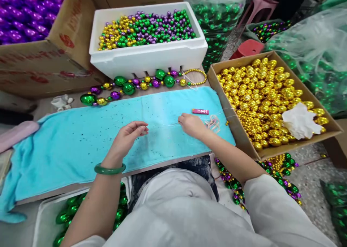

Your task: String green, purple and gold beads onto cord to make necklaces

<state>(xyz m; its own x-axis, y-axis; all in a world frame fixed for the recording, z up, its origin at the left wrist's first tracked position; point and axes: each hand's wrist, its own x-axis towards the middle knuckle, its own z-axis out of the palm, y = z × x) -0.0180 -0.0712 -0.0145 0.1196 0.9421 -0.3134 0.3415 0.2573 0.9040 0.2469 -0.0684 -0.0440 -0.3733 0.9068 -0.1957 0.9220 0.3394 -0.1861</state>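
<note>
My right hand (pixel 191 125) is closed in a pinch on a thin clear thread (pixel 170 125), above the turquoise towel (pixel 81 131). The thread runs leftward toward my left hand (pixel 130 137), whose thumb and fingers are curled together; whatever lies between those fingertips is too small to make out. A green bangle (pixel 110 168) circles my left wrist. Just beyond my right hand lies a small pink lighter-like pack (pixel 200 111), with a pale tangle of cord (pixel 213 123) to its right. A tiny gold bead (pixel 227 123) rests by the towel's right edge.
Behind the towel lies a string of green, purple and gold beads (pixel 128 88). A white foam box (pixel 149 55) of small beads stands beyond it. At right is a cardboard box (pixel 235 131) of gold beads; at left, a carton (pixel 73 34) of purple ones.
</note>
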